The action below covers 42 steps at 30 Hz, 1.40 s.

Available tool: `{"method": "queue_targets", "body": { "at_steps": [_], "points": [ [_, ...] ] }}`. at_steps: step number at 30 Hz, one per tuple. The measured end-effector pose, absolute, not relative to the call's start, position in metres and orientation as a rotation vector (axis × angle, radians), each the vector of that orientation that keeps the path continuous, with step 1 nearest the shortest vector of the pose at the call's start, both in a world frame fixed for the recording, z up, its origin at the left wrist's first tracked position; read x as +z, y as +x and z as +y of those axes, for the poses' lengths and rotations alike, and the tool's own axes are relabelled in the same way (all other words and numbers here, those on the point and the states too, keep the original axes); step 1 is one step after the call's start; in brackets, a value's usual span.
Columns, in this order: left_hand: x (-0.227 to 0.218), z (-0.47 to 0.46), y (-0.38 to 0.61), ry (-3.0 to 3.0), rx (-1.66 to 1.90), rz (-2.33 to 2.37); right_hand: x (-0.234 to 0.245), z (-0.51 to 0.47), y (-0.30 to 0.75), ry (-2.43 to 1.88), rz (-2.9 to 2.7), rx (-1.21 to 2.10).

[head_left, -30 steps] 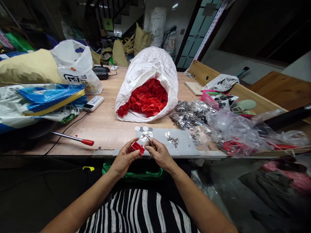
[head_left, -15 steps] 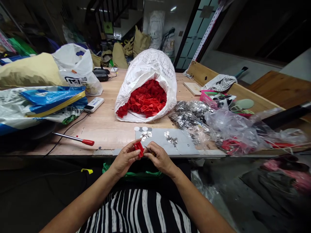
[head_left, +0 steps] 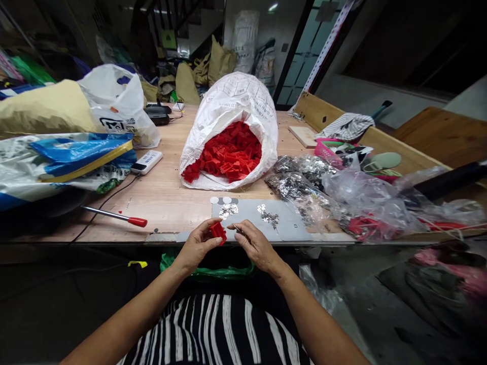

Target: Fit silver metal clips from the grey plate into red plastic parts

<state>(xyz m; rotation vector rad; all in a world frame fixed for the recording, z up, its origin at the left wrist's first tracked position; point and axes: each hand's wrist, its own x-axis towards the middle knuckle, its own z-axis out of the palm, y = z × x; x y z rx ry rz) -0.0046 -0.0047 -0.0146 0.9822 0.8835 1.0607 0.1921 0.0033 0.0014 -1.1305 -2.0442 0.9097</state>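
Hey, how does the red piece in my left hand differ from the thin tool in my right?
Colour: the red piece is bright red; the visible part of the tool isn't red.
Shape: the red piece is blocky, while the tool is narrow.
Place: the left hand holds the red piece; the right hand holds the tool.
Shared: both are hand-held, close to each other.

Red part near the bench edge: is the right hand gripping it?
No, the red part is held between the left hand's thumb and fingers.
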Motion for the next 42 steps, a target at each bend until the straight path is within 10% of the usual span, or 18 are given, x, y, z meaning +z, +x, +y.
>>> {"method": "queue_targets", "body": {
  "at_steps": [42],
  "points": [
    [-0.04,0.022,-0.01,1.755,1.04,1.141,-0.015,-0.003,0.17,-1.54,-2.214,0.533]
  ]
}}
